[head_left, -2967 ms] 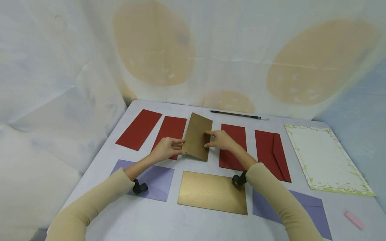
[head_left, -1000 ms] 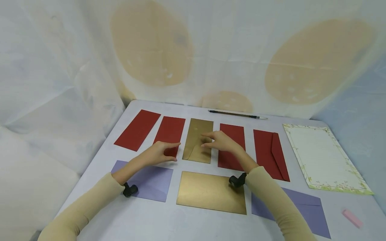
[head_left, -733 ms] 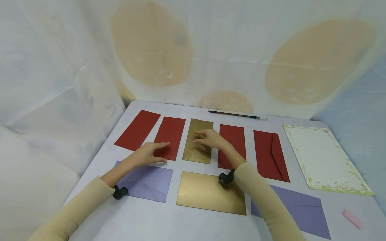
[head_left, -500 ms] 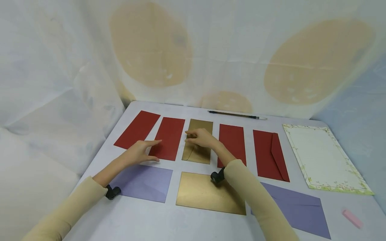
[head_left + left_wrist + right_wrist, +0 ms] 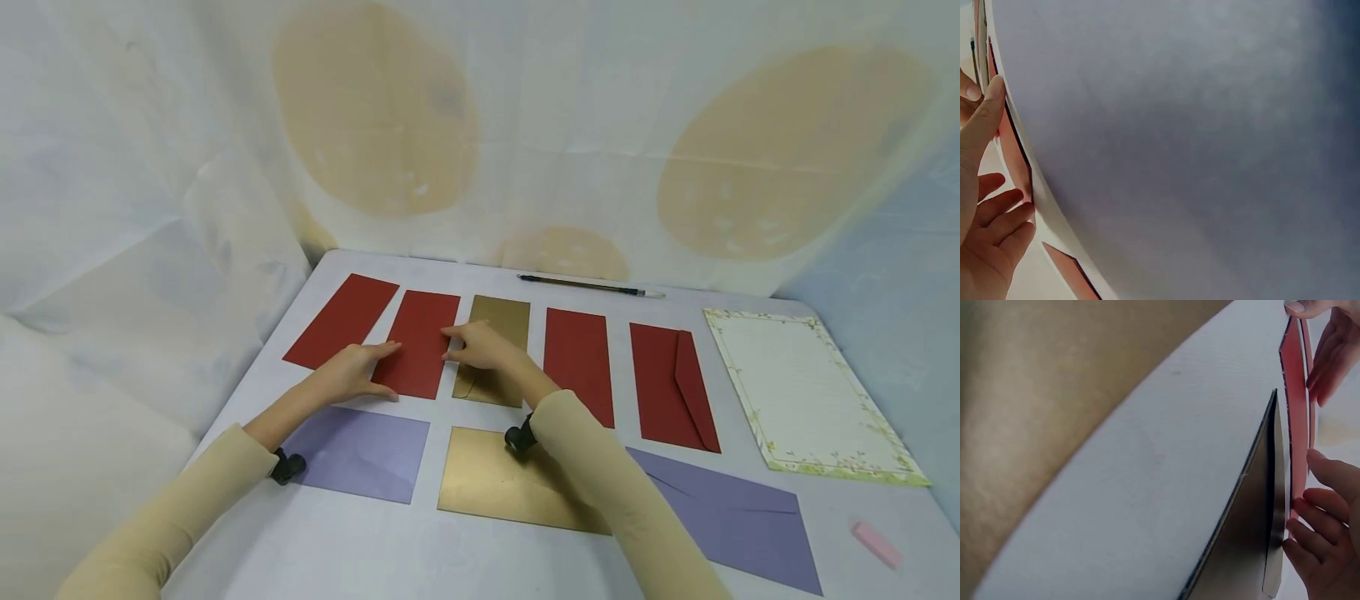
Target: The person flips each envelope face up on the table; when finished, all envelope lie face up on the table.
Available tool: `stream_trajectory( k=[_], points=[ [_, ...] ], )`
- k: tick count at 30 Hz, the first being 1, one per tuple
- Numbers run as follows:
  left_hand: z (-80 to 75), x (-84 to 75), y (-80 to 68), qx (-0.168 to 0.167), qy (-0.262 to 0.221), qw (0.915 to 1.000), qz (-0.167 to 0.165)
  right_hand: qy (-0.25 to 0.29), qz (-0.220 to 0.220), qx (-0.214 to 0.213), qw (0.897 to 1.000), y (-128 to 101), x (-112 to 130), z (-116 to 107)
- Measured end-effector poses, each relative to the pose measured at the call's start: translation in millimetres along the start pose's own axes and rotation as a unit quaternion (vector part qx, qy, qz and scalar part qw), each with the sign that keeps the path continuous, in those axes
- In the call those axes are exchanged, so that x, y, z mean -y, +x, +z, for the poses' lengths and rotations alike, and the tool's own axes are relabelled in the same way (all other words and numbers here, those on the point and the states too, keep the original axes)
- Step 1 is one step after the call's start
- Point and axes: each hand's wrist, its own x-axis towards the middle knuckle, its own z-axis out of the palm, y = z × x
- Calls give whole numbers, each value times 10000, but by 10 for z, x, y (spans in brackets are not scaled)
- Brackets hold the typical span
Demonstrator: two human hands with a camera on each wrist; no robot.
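Observation:
In the head view, a red envelope point(image 5: 420, 333) lies flat, second from the left in the back row. My left hand point(image 5: 345, 375) is at its left edge, thumb and fingers spread apart, fingertips over the paper. On the other side, my right hand point(image 5: 483, 346) reaches across the upright gold envelope point(image 5: 510, 312), its fingertips right at the red envelope's right edge. The right wrist view shows the right fingers point(image 5: 1322, 519) beside that red edge, not curled round it. In the left wrist view, the left thumb point(image 5: 988, 112) lies along the near end of a red envelope.
Further red envelopes lie to the left point(image 5: 341, 321) and right point(image 5: 577, 358). Nearer me are a purple envelope point(image 5: 367, 454), a wide gold one point(image 5: 495, 479) and another purple one point(image 5: 750, 517). Bordered letter paper point(image 5: 817, 392), a pink eraser-like block point(image 5: 876, 544) and a brush point(image 5: 581, 284) lie around.
The gold envelope, held up earlier between both hands, was laid flat, flap side up. Both hands then moved left, to either side of the second red envelope.

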Motion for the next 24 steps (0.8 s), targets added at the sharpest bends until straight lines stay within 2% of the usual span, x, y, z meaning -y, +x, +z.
stream_trajectory(
  k=[7, 15, 20, 24],
  points=[
    [9, 2, -8, -10, 252, 9996, -87, -111, -102, -42, 9999, -10, 40, 20],
    [-31, 8, -14, 179, 588, 9981, -82, -195, -52, -1, 9998, -11, 72, 4],
    [-43, 19, -31, 158, 762, 9969, 127, 278, -47, -122, 9995, -6, 39, -11],
    [-43, 25, -46, 33, 734, 9967, 355, 653, 129, -612, 9959, 33, -48, -17]
  ],
)
